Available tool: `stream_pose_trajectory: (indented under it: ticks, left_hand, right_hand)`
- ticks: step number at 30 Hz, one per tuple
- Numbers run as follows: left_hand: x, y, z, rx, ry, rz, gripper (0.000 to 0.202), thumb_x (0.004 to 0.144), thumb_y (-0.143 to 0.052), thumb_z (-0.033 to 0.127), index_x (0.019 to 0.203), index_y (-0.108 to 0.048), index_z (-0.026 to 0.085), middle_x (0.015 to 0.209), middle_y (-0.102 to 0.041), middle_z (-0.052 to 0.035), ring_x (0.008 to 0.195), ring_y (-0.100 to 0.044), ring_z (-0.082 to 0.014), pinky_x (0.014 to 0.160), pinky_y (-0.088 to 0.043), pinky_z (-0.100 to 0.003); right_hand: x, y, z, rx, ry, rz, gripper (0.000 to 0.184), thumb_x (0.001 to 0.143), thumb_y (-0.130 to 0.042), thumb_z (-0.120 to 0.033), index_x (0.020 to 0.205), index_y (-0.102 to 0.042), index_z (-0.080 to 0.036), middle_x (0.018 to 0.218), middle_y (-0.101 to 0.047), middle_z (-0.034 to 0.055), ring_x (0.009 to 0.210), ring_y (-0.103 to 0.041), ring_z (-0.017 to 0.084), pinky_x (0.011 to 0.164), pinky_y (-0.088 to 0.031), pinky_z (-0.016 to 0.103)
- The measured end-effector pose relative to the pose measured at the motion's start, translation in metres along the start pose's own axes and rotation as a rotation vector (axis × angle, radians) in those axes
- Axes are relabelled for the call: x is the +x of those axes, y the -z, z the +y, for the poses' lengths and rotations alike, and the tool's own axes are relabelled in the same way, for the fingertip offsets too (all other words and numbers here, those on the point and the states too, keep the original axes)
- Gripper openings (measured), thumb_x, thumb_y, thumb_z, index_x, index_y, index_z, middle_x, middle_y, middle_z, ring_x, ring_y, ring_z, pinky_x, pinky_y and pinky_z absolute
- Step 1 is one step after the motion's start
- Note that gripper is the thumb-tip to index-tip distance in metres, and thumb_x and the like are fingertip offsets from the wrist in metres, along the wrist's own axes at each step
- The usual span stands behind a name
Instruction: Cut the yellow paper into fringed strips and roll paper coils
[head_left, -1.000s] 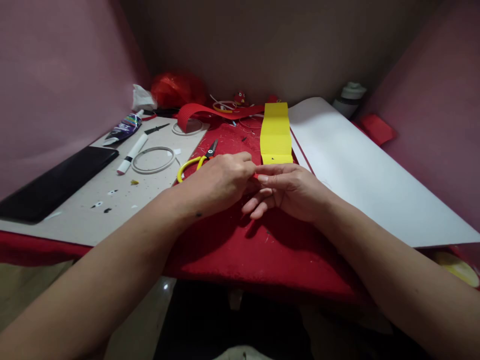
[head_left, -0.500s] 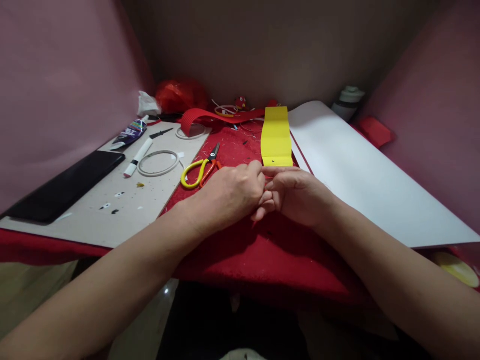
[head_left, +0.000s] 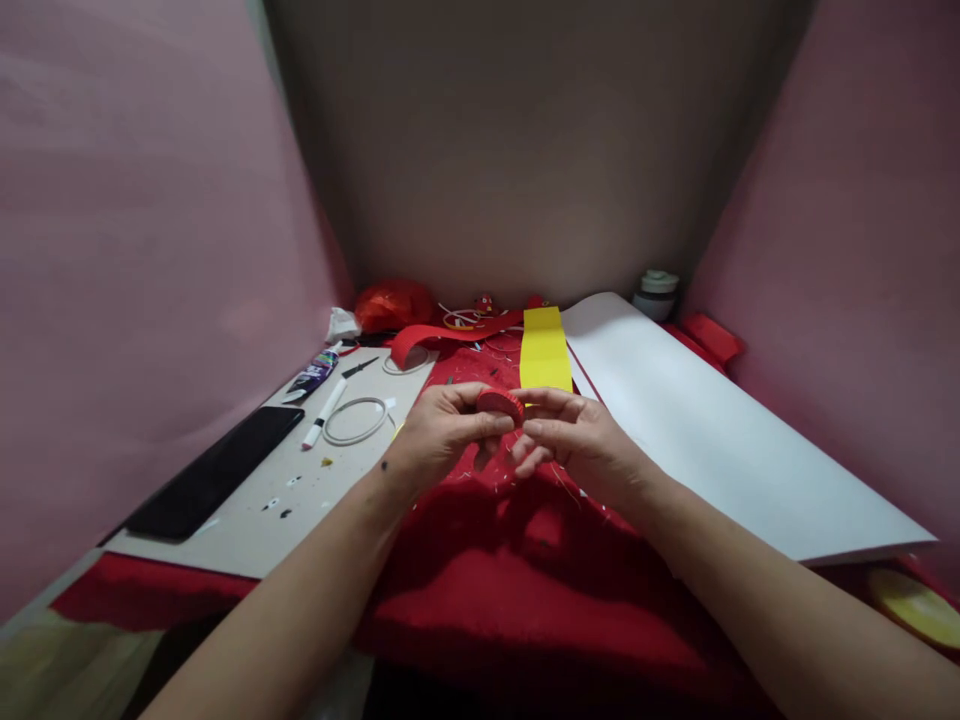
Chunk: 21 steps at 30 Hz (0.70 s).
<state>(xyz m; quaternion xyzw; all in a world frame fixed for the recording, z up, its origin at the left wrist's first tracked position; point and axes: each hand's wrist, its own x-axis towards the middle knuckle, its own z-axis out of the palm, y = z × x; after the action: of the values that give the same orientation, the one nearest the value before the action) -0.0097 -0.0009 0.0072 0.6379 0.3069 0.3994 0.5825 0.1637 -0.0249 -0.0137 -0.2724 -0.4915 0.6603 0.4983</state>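
A small round coil of red corrugated paper is held up above the red cloth, its ridged edge facing me. My left hand pinches it between thumb and fingers from the left. From the right, the thumb and forefinger of my right hand close on the coil's edge, while the other fingers curl below. Just beyond my right fingertips lies a yellow corrugated paper strip. A red corrugated strip curves across the back. The scissors are almost wholly hidden behind my left hand.
On the grey board at left lie a black phone-like slab, a white marker, a ring of pale strip and a glue tube. White sheet lies right, a bottle behind. Pink walls flank both sides.
The view has tilted upward. My hands have turned and drawn slightly apart at the fingers, so the red coil, hidden before, now shows between them. My left hand now covers the scissors.
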Motion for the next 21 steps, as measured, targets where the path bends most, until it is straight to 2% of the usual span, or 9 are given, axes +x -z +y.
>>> stream_pose_trajectory:
  ticks: [5, 9, 15, 18, 21]
  left_hand:
    - [0.002, -0.006, -0.008, -0.133, -0.027, 0.055, 0.012, 0.067, -0.072, 0.019, 0.074, -0.063, 0.014, 0.058, -0.057, 0.0026, 0.043, -0.051, -0.0080, 0.036, -0.039, -0.019]
    - [0.002, -0.008, -0.011, -0.148, -0.048, 0.095, 0.015, 0.066, -0.072, 0.018, 0.076, -0.062, 0.015, 0.060, -0.055, 0.0037, 0.043, -0.050, -0.0068, 0.037, -0.038, -0.018]
    - [0.004, -0.007, -0.011, -0.111, 0.002, 0.070, 0.017, 0.065, -0.072, 0.020, 0.077, -0.060, 0.015, 0.063, -0.056, 0.0025, 0.046, -0.049, -0.0072, 0.038, -0.038, -0.019]
    - [0.004, -0.005, -0.010, -0.061, 0.021, 0.057, 0.023, 0.064, -0.073, 0.021, 0.082, -0.062, 0.015, 0.066, -0.058, 0.0015, 0.053, -0.053, -0.0088, 0.046, -0.042, -0.020]
    - [0.005, -0.005, -0.008, 0.004, 0.008, 0.081, 0.029, 0.065, -0.074, 0.022, 0.091, -0.064, 0.017, 0.081, -0.064, -0.0008, 0.069, -0.058, -0.0103, 0.064, -0.048, -0.021]
  right_hand:
    - [-0.004, -0.010, 0.003, -0.117, 0.150, 0.125, 0.026, 0.070, -0.072, -0.026, 0.091, -0.059, -0.017, 0.074, -0.063, -0.0002, 0.058, -0.062, 0.012, 0.054, -0.053, 0.027]
    - [-0.007, -0.014, 0.000, -0.188, 0.180, 0.159, 0.019, 0.073, -0.069, -0.027, 0.083, -0.057, -0.017, 0.070, -0.061, -0.0012, 0.058, -0.059, 0.011, 0.056, -0.051, 0.027]
    - [-0.007, -0.013, 0.003, -0.343, 0.217, 0.220, 0.013, 0.075, -0.065, -0.026, 0.082, -0.057, -0.017, 0.066, -0.061, -0.0012, 0.055, -0.058, 0.011, 0.057, -0.048, 0.027]
    - [-0.005, -0.011, 0.004, -0.358, 0.192, 0.245, 0.012, 0.075, -0.063, -0.026, 0.081, -0.056, -0.018, 0.067, -0.061, -0.0012, 0.054, -0.058, 0.011, 0.057, -0.049, 0.028]
    - [-0.003, -0.007, 0.005, -0.400, 0.190, 0.257, 0.010, 0.075, -0.061, -0.025, 0.081, -0.056, -0.018, 0.065, -0.060, -0.0017, 0.054, -0.057, 0.012, 0.057, -0.048, 0.028]
